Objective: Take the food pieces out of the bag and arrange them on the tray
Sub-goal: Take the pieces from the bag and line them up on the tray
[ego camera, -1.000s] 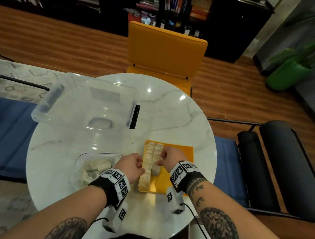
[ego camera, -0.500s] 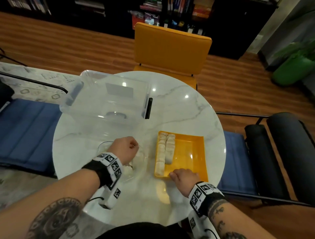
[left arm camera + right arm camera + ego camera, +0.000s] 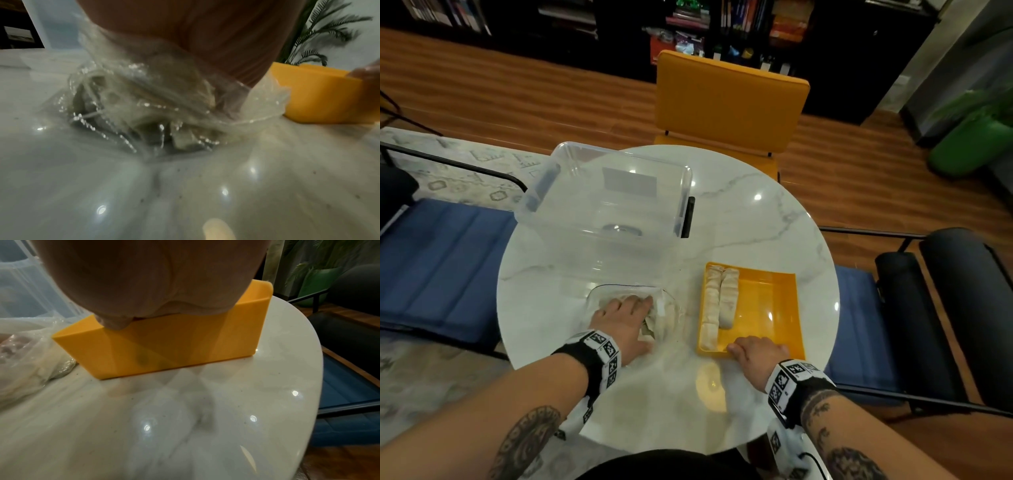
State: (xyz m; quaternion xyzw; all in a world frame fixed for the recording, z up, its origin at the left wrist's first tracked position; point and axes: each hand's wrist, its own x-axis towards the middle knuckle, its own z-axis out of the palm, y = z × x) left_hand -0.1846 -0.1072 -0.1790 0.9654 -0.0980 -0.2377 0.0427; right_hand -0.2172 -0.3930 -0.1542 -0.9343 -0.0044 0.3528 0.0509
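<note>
Food pieces point(image 3: 717, 298) lie in two rows along the tray's point(image 3: 767, 298) left side; more sit in the bag point(image 3: 144, 105) left of it. Left hand point(image 3: 621, 320), fingers extended, reaches inside; right hand point(image 3: 758, 351), fingers curled, steadies the tray's near rim. Pieces look soft, light: pinch gently mid-length.

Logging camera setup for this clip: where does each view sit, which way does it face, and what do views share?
Head: high, looking down at the table; both forearms, left hand in the bag, right hand on the tray.
Left wrist: low over the table, facing the bag; palm only.
Right wrist: low, facing the tray's near wall; palm only.
Shared: tray and bag in all three.
</note>
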